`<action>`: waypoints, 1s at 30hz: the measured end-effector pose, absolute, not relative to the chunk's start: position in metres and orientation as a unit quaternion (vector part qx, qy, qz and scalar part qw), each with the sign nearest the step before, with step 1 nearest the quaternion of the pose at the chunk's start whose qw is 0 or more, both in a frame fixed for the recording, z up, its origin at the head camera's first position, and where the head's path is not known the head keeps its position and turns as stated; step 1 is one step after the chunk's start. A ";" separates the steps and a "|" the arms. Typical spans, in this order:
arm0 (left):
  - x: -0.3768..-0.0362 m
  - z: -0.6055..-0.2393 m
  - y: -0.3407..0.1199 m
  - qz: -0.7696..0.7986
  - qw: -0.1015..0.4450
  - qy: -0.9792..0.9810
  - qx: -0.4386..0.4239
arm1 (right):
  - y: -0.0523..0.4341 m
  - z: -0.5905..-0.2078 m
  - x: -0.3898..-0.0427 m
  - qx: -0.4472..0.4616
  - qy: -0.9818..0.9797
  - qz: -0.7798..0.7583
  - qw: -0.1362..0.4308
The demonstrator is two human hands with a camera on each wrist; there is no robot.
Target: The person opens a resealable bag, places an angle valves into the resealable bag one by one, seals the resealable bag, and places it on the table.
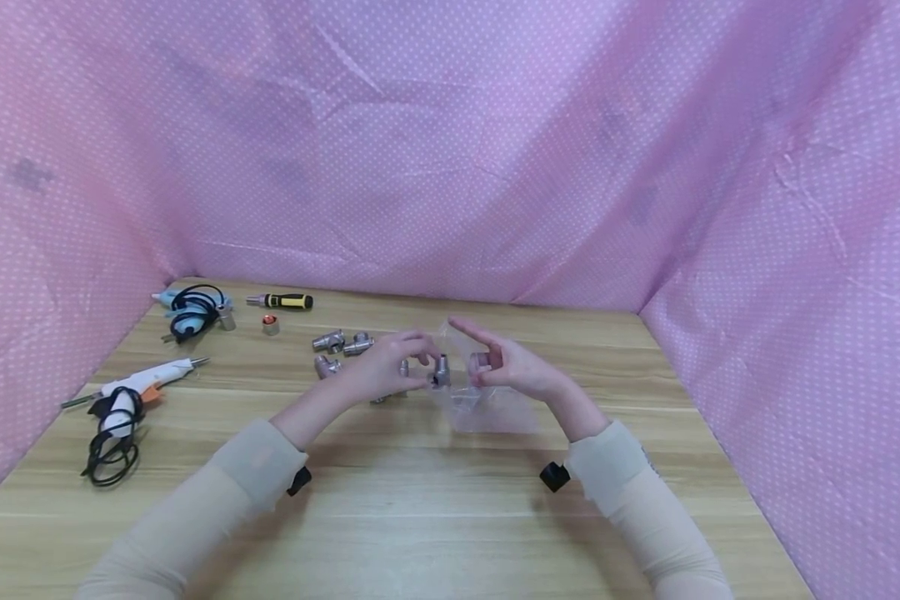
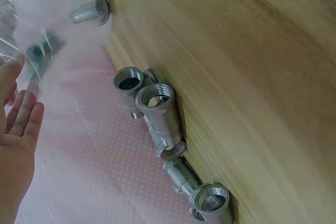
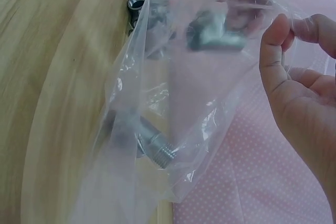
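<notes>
With the right hand (image 1: 521,369), pinched the film of a clear plastic bag (image 1: 495,412) between thumb and fingers, tips close together in the right wrist view, index finger stretched out along the bag's upper part in the head view. With the left hand (image 1: 390,367), hovered just beside the bag's left side, thumb and fingers parted in a loose curve. Had a metal fitting (image 3: 215,39) just beyond those left fingertips, blurred and seen through the bag's film in both wrist views. Could not tell of any contact between fingertips and fitting. Showed a second fitting (image 3: 152,142) lower down through the bag's film, threaded end visible.

Had a cluster of loose fittings (image 2: 163,121) close by on the left of the bag, partly behind the left hand in the head view. Farther left and beyond the bag, had a small metal collar (image 1: 271,329) with a red-orange inside, a yellow-and-black screwdriver (image 1: 288,302) and a blue glue gun (image 1: 187,322). Well left of the bag, had a white glue gun (image 1: 138,377). Worked in pale sleeves (image 1: 195,525) at a wooden table (image 1: 450,517) beneath the bag, before a pink dotted cloth (image 1: 420,167) behind it.
</notes>
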State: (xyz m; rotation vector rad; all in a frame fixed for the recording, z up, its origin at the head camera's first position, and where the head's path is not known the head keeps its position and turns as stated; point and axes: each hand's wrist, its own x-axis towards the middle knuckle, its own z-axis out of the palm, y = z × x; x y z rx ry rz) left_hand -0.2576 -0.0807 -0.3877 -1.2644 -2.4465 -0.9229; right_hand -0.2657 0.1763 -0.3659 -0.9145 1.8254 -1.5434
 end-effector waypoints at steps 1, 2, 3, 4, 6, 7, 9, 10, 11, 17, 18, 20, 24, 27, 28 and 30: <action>-0.258 -0.388 -0.081 -0.317 0.117 -0.838 -0.428 | 0.177 -0.366 -0.265 -0.340 0.685 -0.577 0.286; -0.258 -0.387 -0.081 -0.316 0.119 -0.840 -0.425 | 0.177 -0.366 -0.265 -0.337 0.687 -0.577 0.285; -0.258 -0.387 -0.081 -0.317 0.122 -0.840 -0.423 | 0.177 -0.366 -0.265 -0.333 0.688 -0.578 0.285; -0.259 -0.387 -0.082 -0.318 0.126 -0.839 -0.423 | 0.178 -0.366 -0.265 -0.330 0.690 -0.578 0.285; -0.259 -0.386 -0.083 -0.322 0.132 -0.835 -0.425 | 0.178 -0.366 -0.265 -0.326 0.691 -0.579 0.285; -0.259 -0.386 -0.084 -0.326 0.134 -0.833 -0.425 | 0.178 -0.366 -0.265 -0.324 0.691 -0.580 0.285; -0.257 -0.384 -0.087 -0.331 0.140 -0.831 -0.424 | 0.178 -0.366 -0.265 -0.325 0.690 -0.580 0.286; -0.256 -0.382 -0.090 -0.335 0.140 -0.831 -0.420 | 0.178 -0.366 -0.265 -0.325 0.691 -0.580 0.286; -0.255 -0.381 -0.092 -0.340 0.138 -0.834 -0.413 | 0.178 -0.366 -0.264 -0.324 0.691 -0.580 0.286; -0.249 -0.371 -0.113 -0.340 0.117 -0.863 -0.355 | 0.180 -0.367 -0.263 -0.312 0.697 -0.582 0.280; -0.249 -0.372 -0.118 -0.337 0.111 -0.868 -0.348 | 0.180 -0.367 -0.262 -0.312 0.698 -0.581 0.278; -0.250 -0.375 -0.127 -0.329 0.095 -0.879 -0.332 | 0.181 -0.368 -0.262 -0.313 0.698 -0.581 0.276; -0.253 -0.387 -0.143 -0.310 0.062 -0.901 -0.298 | 0.182 -0.369 -0.261 -0.317 0.694 -0.584 0.276; -0.254 -0.398 -0.152 -0.289 0.048 -0.912 -0.286 | 0.182 -0.371 -0.261 -0.320 0.691 -0.586 0.277; -0.255 -0.402 -0.154 -0.280 0.046 -0.916 -0.284 | 0.182 -0.371 -0.261 -0.321 0.691 -0.586 0.276; -0.256 -0.409 -0.157 -0.267 0.041 -0.920 -0.283 | 0.181 -0.373 -0.260 -0.324 0.689 -0.587 0.275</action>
